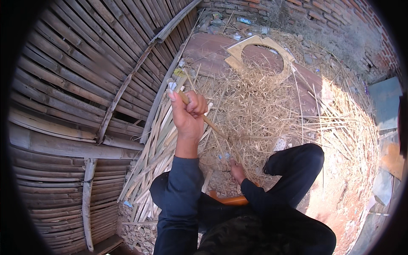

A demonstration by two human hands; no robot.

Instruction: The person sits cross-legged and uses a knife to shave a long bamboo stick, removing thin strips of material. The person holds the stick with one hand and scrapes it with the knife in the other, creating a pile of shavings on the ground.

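Note:
My left hand [189, 112] is raised, its fingers wrapped round a pale bamboo strip [216, 128]. Something white covers the tip of its thumb. From that fist the strip slants down to the right, and its lower end comes close above my right hand [238, 171]. The right hand is lower, near my bent knee, with its fingers closed; what they hold is too small and hidden to name. A pile of split bamboo strips [155, 159] lies on the ground beside my left forearm. Curled bamboo shavings [259, 102] spread thickly in front of both hands.
A bamboo slat wall [85, 76] rises on the left, a brick wall [323, 29] at the back. A tan board with a round cutout [236, 53] lies beyond the shavings. An orange-brown object [236, 200] shows under me. Flat panels [386, 102] lean at the right.

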